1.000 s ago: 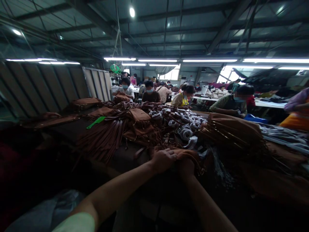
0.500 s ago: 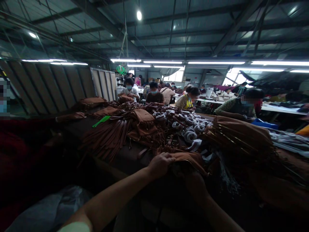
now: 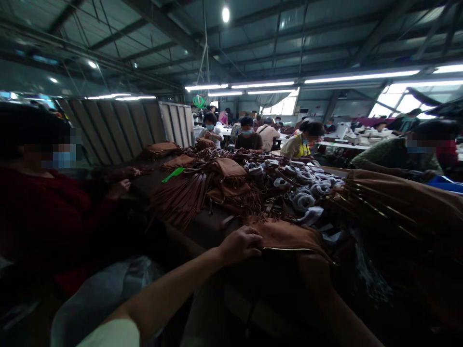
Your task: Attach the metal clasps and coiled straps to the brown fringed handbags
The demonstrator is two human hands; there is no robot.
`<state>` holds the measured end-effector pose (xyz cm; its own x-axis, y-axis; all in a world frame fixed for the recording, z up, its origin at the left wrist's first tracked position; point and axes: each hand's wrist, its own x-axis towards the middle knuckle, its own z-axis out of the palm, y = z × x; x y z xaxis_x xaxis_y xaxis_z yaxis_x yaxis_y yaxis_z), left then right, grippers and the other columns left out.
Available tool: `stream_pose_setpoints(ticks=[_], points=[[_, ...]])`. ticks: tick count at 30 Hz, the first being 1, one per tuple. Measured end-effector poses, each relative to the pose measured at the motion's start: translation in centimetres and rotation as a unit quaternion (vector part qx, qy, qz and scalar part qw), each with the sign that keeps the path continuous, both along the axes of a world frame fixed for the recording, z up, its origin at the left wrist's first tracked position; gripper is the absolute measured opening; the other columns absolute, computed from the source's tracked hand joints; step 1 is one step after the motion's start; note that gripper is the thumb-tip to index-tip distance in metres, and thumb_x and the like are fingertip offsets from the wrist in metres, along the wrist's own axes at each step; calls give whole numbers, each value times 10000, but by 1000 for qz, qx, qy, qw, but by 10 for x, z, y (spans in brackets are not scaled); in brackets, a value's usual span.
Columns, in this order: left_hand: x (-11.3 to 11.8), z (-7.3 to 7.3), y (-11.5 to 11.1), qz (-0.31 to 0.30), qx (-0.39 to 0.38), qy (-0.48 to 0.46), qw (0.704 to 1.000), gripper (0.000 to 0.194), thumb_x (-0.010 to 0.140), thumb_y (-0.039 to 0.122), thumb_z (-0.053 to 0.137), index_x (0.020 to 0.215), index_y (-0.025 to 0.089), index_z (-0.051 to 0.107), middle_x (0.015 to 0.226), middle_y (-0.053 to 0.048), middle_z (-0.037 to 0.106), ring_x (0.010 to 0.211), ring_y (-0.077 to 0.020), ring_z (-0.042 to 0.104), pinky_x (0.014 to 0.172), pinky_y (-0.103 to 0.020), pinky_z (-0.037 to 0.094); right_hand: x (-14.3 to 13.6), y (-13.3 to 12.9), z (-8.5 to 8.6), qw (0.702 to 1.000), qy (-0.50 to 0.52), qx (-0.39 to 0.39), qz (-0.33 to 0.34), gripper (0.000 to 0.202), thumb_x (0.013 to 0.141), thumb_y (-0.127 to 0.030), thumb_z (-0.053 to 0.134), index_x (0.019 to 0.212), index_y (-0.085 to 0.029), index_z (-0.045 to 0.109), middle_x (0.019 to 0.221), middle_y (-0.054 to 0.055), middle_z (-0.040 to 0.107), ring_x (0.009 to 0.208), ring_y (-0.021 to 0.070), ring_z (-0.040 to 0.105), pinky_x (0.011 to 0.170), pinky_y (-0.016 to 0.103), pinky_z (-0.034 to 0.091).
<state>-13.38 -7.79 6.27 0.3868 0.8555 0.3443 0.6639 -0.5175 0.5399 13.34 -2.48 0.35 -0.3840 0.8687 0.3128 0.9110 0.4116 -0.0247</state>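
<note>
A brown fringed bag [image 3: 285, 235] lies in front of me at the near edge of the worktable, its gold zipper [image 3: 287, 249] running along the side facing me. At the bag's left end my left hand [image 3: 239, 246] is closed on the edge, fingers curled over it. My right hand [image 3: 315, 273] is at the right part of the zipper edge, in deep shadow. Its fingers are hidden, so I cannot tell how they are placed.
Brown straps [image 3: 181, 200], a green tool [image 3: 172, 174], more brown bags [image 3: 228, 167] and wrapped coils [image 3: 302, 198] cover the table. A large brown bag [image 3: 398, 193] is at right. A co-worker in red [image 3: 47, 207] sits at left. Translucent plastic [image 3: 104, 294] lies below.
My view has turned left, bringing more of the co-worker in red into sight. The bag's front edge now lies flatter, with the zipper line plainly visible between my hands.
</note>
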Motion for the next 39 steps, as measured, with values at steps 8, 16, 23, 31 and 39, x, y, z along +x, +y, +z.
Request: stream_pose_setpoints(ticks=[8,16,23,31,39], points=[[-10,-49,-26,142,-189,-287,928,440,830,504,545,1066,137,599,980,-83,662,879,-182,624,770,-281,476,2,-5,-15,998,39,51,3,372,829,-54,319,921,-114,675,952,145,681,896,239,626,862,379,458],[-1,-59,-12,171,-363,-458,793,568,547,495,792,904,129,545,720,-21,648,558,-111,589,538,-213,436,-79,-80,-4,995,98,15,21,328,918,-427,419,894,-206,661,876,95,660,767,209,611,662,296,415],[-2,-62,-8,179,-342,-488,783,484,492,424,833,723,134,522,621,9,605,509,-90,546,479,-182,365,-126,-87,10,987,134,-90,10,225,931,-273,410,874,-201,615,825,46,670,739,162,639,620,256,399],[-8,-67,-4,242,-252,-503,790,422,471,416,827,628,127,562,553,26,565,514,-89,524,533,-199,405,-65,-75,16,993,15,-105,-54,225,933,-245,399,850,-160,590,837,84,680,731,171,668,564,240,403],[-26,-59,11,262,-207,-471,816,437,467,473,793,642,123,598,573,9,578,538,-102,507,546,-208,389,87,-81,-5,993,-72,-17,-94,260,934,-235,381,1007,-168,622,1022,124,669,887,224,652,665,290,453]])
